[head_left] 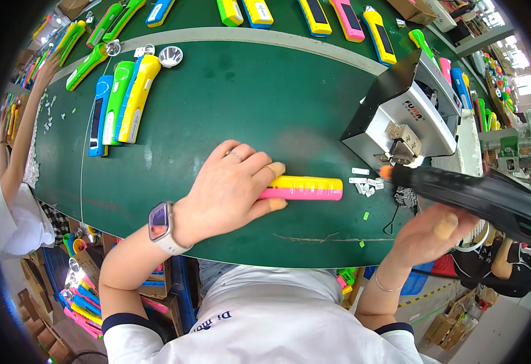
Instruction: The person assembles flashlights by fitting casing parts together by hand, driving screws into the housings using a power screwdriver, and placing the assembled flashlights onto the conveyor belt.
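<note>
My left hand [226,188] is wrapped over a yellow and pink flashlight [311,187], which lies on its side on the green table; its far end is hidden under my palm. Finger covers sit on my thumb and a finger. At the right, my right hand [432,235] grips a black electric screwdriver [478,193], held raised above the table, its orange nose pointing left. That nose is close to the metal front of a silver and black box-shaped machine [399,118]. Small white pieces [362,184] lie between the flashlight and the screwdriver.
Several flashlights [138,97] lie together at the left, with more along the table's far side [378,36]. A loose round reflector [170,56] sits beside them. A bent wire hook [390,224] lies near my right hand. Another person's arm [29,130] reaches in at far left.
</note>
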Demonstrator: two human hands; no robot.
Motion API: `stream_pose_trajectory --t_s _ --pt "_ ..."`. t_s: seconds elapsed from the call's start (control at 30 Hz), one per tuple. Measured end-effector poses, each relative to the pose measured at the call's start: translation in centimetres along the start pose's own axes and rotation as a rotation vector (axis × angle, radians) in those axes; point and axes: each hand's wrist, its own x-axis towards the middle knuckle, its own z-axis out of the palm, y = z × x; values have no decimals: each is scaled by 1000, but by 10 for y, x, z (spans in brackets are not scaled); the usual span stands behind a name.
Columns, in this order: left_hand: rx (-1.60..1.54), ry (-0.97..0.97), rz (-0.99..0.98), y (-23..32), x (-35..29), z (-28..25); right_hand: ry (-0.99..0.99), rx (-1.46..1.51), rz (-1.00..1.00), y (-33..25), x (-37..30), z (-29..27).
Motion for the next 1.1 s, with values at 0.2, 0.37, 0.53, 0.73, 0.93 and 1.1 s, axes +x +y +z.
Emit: stream_pose_trajectory --t_s 0.2,0.37,0.53,0.73,0.93,1.1 --pt "11 51 -70 8 -13 -3 -950 -485 -127 -11 -38 10" --pt "7 129 -76 5 -10 6 -1161 -483 -125 13 -51 38" --pt "7 116 -71 1 -11 7 -1162 -422 -51 17 -54 45" --pt "148 107 53 0 -2 1 -1269 -528 174 24 -38 64" --pt "153 -27 181 -29 5 1 -1292 -377 -78 22 -30 63" --pt "145 -50 257 -39 18 -2 -1383 -510 -398 15 -26 66"
